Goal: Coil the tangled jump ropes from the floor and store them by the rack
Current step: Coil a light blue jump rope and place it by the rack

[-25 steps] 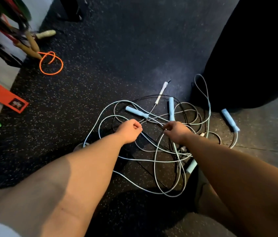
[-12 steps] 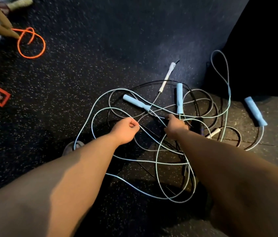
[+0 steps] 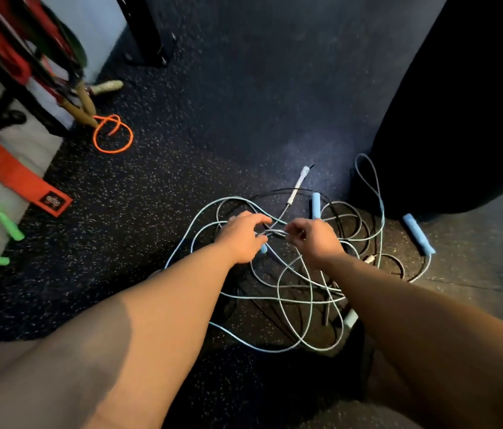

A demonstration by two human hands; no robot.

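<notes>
At the far left, two green jump-rope handles (image 3: 9,226) lie on a pale strip of floor, with a red strap (image 3: 24,184) running diagonally above them toward the rack (image 3: 12,57) in the upper left corner. Just right of the rack's foot, a small orange rope (image 3: 113,134) lies looped, its tan wooden handles (image 3: 80,106) leaning up toward the rack. The dark speckled rubber floor (image 3: 151,212) fills the middle. The left hand (image 3: 242,239) reaches down into the tangled light-blue jump ropes (image 3: 287,301), thumb out and fingers curled over a few strands at the top of the pile; the tip of a blue handle peeks out just under its palm. The right hand (image 3: 315,239) is close beside it, fingers bent and pinching the same short bunch of strands, which runs taut between the two hands. The rest of the tangle spreads on the floor below and around both wrists, with a thin black cord (image 3: 270,192) woven through it. Beyond the hands, a slim white handle (image 3: 298,184) points away, and a blue handle (image 3: 315,205) lies just beside the right hand. Farther right, another blue handle (image 3: 418,238) lies apart from the pile, at the foot of a large black rounded object (image 3: 460,103).
</notes>
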